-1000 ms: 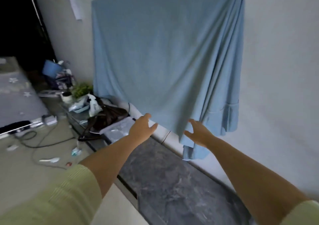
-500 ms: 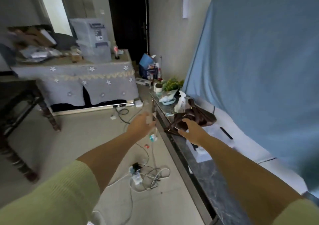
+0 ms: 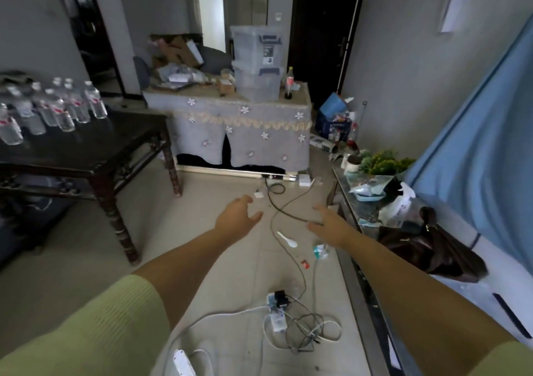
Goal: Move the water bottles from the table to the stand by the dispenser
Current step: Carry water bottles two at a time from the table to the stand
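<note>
So I see my left hand [image 3: 238, 220] and right hand [image 3: 331, 225] spread wide holding nothing, with many water bottles [image 3: 54, 107] waiting on the table [image 3: 95, 150] at ten o'clock

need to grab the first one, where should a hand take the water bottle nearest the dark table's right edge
Wrap the hand around the mid-body of that water bottle, coming from the open right side. It stands upright at the end of the cluster, so no other bottle blocks that side; the capped neck is narrower.

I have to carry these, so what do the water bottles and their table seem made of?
Water bottles: probably clear thin plastic; you can see through them, and they have white caps and red labels. Table: apparently dark wood with a slightly glossy finish; its legs look carved or turned.
</note>
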Action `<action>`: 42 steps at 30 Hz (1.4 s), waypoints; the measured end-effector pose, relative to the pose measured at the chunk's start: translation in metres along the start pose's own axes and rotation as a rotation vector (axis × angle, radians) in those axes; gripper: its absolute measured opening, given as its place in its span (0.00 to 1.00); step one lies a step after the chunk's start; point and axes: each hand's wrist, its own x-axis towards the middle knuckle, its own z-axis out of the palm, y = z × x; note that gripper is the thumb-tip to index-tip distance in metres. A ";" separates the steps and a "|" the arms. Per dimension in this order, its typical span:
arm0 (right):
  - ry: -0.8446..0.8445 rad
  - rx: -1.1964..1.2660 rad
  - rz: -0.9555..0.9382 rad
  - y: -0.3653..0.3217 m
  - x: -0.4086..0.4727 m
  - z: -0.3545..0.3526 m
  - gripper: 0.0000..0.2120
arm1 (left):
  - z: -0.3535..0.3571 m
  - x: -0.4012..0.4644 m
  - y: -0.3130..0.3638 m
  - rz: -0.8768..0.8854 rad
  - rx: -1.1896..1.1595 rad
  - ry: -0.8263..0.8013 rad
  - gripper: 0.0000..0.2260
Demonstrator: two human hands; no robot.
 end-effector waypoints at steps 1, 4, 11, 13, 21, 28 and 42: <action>-0.018 -0.013 -0.022 -0.002 0.020 0.002 0.30 | -0.004 0.015 -0.005 -0.024 0.009 0.016 0.22; -0.041 -0.050 -0.103 -0.009 0.078 -0.003 0.30 | -0.015 0.062 -0.013 -0.087 0.023 0.082 0.22; -0.069 -0.085 -0.250 -0.030 0.215 -0.048 0.29 | -0.026 0.160 -0.004 -0.166 0.039 0.158 0.21; -0.074 -0.085 -0.260 -0.039 0.248 -0.051 0.28 | -0.029 0.179 -0.005 -0.180 0.046 0.157 0.21; -0.214 -0.149 -0.332 -0.083 0.347 -0.017 0.28 | -0.051 0.245 -0.062 -0.307 0.035 0.191 0.21; -0.228 -0.185 -0.428 -0.162 0.470 0.020 0.28 | -0.089 0.343 -0.148 -0.372 0.035 0.223 0.23; -0.356 -0.139 -0.544 -0.350 0.679 0.112 0.29 | -0.230 0.484 -0.330 -0.565 0.130 0.288 0.22</action>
